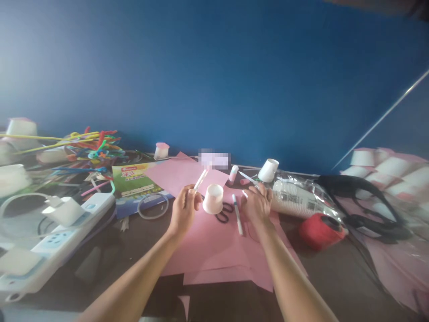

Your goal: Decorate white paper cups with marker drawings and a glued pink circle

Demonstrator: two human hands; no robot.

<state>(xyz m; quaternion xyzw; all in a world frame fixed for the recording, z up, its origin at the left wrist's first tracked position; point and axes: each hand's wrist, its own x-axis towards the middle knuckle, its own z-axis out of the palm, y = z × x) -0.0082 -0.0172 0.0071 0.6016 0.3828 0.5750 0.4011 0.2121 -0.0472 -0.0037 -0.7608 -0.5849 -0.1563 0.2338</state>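
My left hand [185, 206] is closed on a slim white stick [200, 181], pen-like and pointing up and away. Just right of that hand a white paper cup [213, 199] stands on pink paper [214, 250], its open side not clear to me. Black scissor handles [224, 213] show partly behind the cup. My right hand [257, 202] rests low over the paper with curled fingers; a small white tip [245, 193] shows by them, but what they hold is unclear. A white marker [237, 217] lies between the hands. Beyond the right fingers lies another pale pen [247, 176].
Upside-down cup [268, 170], glue stick [233, 173], bagged cup stack [295, 199] and red thread spool [321, 231] lie rightward. Leftward are a power strip [56, 241], pipe cleaners [97, 147] and a green-blue packet [134, 183]. A blue wall [214, 80] closes the back.
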